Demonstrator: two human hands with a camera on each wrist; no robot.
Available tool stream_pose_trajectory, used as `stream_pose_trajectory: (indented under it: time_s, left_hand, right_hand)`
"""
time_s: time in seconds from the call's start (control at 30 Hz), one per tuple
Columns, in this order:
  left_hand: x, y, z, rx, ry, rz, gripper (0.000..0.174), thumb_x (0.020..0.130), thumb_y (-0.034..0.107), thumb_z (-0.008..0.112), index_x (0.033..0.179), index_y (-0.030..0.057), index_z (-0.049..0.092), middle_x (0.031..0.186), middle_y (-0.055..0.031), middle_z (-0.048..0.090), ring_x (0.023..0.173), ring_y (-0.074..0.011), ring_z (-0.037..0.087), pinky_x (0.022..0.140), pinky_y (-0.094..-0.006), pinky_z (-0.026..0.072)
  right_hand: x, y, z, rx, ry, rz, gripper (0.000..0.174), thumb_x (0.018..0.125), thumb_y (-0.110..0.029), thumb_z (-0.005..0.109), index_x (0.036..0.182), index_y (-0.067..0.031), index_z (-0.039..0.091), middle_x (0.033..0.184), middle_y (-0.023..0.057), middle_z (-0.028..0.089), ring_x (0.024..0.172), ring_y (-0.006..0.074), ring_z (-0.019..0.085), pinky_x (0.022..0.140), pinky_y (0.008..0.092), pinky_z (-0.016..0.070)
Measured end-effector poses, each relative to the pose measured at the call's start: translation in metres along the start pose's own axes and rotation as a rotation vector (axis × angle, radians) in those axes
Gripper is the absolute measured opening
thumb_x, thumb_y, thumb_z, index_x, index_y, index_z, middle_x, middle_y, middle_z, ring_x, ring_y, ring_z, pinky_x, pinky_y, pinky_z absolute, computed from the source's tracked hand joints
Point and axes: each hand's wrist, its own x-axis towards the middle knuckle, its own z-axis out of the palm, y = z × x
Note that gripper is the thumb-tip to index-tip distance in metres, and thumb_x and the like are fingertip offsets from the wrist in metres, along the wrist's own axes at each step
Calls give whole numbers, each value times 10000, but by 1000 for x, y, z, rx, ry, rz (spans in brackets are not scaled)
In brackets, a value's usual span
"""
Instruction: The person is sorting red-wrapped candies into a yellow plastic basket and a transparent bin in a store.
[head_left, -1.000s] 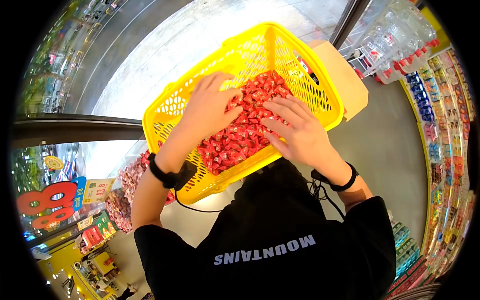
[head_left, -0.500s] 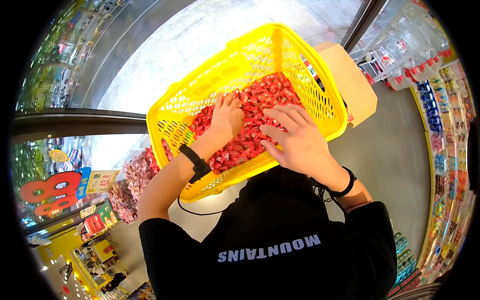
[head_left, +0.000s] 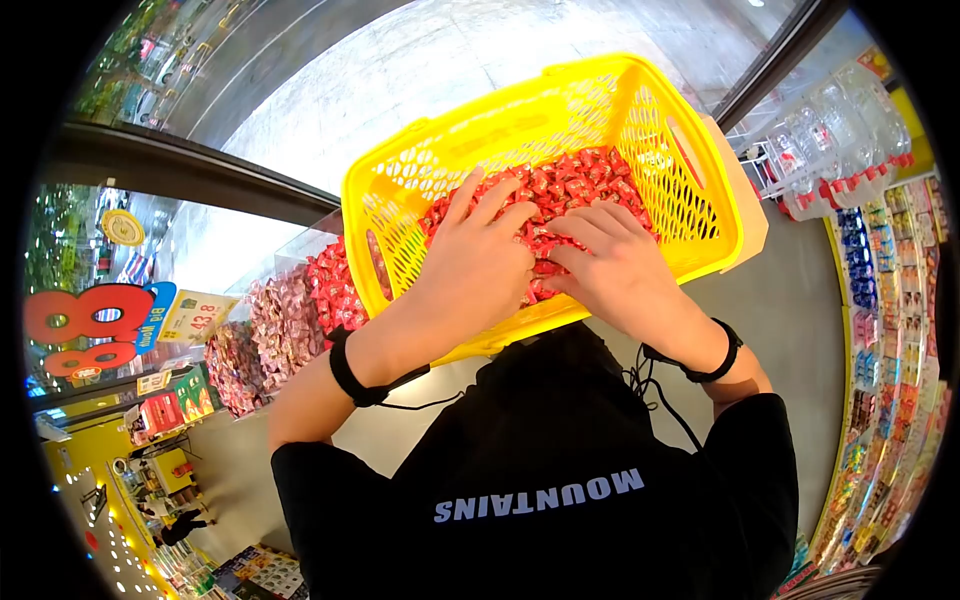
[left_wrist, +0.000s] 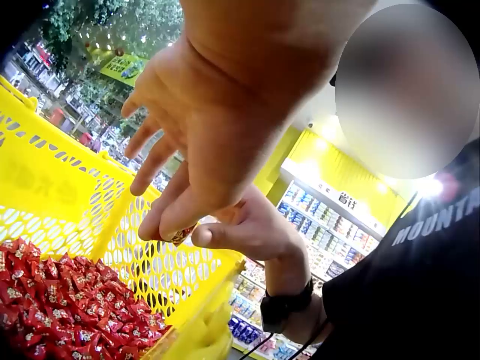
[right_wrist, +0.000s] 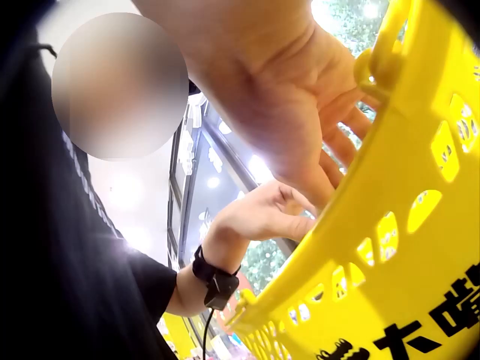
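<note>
A yellow plastic basket (head_left: 712, 150) holds a heap of red-wrapped candies (head_left: 590, 175). Over the heap, in the head view, are both hands, side by side. My left hand (head_left: 470, 262) pinches a small wrapped candy (left_wrist: 181, 235) between thumb and index finger, its other fingers spread, as the left wrist view shows. My right hand (head_left: 622, 270) hovers at the near side with loosely bent fingers, its thumb close to that candy. In the right wrist view the basket wall partly hides the right fingertips (right_wrist: 346, 139).
A cardboard box (head_left: 750, 215) stands beyond the basket's right side. More wrapped candies (head_left: 290, 315) lie left of it, by a price sign (head_left: 197, 315). Glass with a dark frame (head_left: 200, 170) is at the left. Stocked shelves (head_left: 885, 370) and large bottles (head_left: 815, 140) line the right.
My left hand first reached down into the candies, then rose and came toward the right hand with a candy pinched. The basket appears further right in the head view.
</note>
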Motion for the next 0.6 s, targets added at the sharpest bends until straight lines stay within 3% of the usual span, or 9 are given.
stream_pose_trajectory:
  time_s: [0.1,0.2,0.4,0.5,0.6]
  left_hand:
    - [-30,-11,-4,-38,75,-53,143,807,272,820,824,130,829,1340,-65,669,1418,-302,506,1277,-581,263]
    - [-56,-18,-2,-99,194,-121,205,796,328,854,882,143,835,1364,-46,658,1424,-302,502,1275,-591,259]
    - [-107,-35,-11,-76,344,-210,270,773,328,883,961,138,840,1366,-24,670,1434,-302,497,1265,-602,263]
    - [-141,-49,-10,13,450,-330,234,767,274,889,940,127,832,1326,-28,695,1418,-315,510,1258,-604,271]
    - [-187,-73,8,72,559,-483,175,786,250,884,894,135,809,1300,-13,693,1394,-322,528,1243,-617,285]
  right_hand:
    - [20,-9,4,-32,21,-133,207,781,-239,815,840,-63,723,1141,105,700,1130,285,646,1034,449,494]
    - [40,-19,8,-56,-54,-208,257,757,-207,849,928,-48,742,1188,89,707,1158,296,657,1014,452,515]
    - [89,-42,23,109,-188,-344,197,808,-172,828,955,-65,752,1122,55,721,1066,273,692,912,432,549]
    - [118,-54,27,129,-340,-312,185,848,-174,810,1000,-78,765,1097,63,718,1040,290,697,883,429,562]
    - [138,-38,46,-37,-559,-237,282,865,-268,817,1090,-101,777,1102,94,719,1053,328,695,914,456,566]
